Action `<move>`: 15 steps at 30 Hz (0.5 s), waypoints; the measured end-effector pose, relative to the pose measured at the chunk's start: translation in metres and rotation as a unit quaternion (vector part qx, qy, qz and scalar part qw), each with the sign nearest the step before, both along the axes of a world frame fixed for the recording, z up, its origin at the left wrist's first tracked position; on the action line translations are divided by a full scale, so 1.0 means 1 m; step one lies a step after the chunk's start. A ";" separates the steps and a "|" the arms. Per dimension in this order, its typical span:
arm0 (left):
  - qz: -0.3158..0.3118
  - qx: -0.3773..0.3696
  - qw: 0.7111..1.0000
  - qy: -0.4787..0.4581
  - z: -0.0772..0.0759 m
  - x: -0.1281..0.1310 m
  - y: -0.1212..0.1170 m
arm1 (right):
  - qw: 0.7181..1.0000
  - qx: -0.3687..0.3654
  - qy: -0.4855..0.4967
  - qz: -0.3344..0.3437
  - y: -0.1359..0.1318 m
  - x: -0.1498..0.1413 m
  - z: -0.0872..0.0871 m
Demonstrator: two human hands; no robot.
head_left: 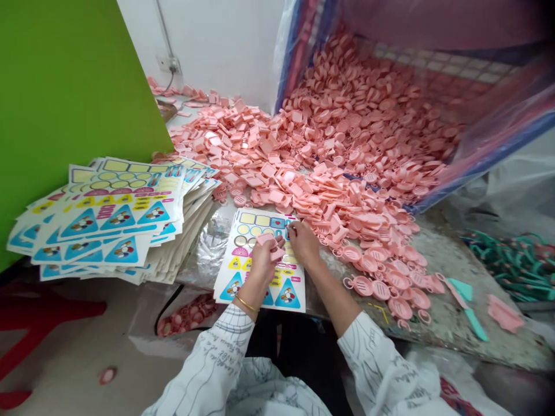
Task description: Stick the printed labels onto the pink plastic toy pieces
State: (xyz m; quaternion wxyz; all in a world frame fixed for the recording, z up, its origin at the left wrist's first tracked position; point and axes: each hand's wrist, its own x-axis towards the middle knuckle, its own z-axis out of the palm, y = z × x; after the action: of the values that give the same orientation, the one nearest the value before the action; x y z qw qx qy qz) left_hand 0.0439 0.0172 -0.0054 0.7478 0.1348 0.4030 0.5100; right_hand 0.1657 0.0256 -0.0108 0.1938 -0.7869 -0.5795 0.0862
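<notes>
fingers [278, 245] pinching pink piece [265, 238], sticker sheet [287, 294] below

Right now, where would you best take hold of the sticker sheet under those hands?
Probably its lower right corner, pinching from the near side. The sticker sheet lies flat and thin on crinkled foil, and that corner is free, while the left hand and right hand cover its upper middle.

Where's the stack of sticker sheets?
The stack of sticker sheets lies at left in the head view, beside the green panel, left of the left hand.
</notes>
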 end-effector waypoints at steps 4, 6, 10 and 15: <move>-0.007 0.002 1.000 0.006 0.000 0.000 0.001 | 0.999 -0.029 0.019 0.009 0.002 0.006 0.006; -0.012 0.001 1.000 0.011 0.001 0.000 0.001 | 0.998 -0.050 0.030 0.006 0.005 0.006 0.010; -0.026 0.017 0.999 0.014 0.002 0.000 0.001 | 0.994 -0.104 -0.001 -0.036 0.020 0.001 0.023; -0.025 0.028 0.998 0.044 -0.001 0.000 0.000 | 0.976 -0.199 -0.091 -0.019 0.056 0.003 0.040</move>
State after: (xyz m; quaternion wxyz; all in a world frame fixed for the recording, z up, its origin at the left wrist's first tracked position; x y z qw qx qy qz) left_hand 0.0434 0.0176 -0.0062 0.7375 0.1886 0.4176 0.4960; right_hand 0.1686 0.0819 0.0292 -0.0187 -0.8250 -0.5509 0.1246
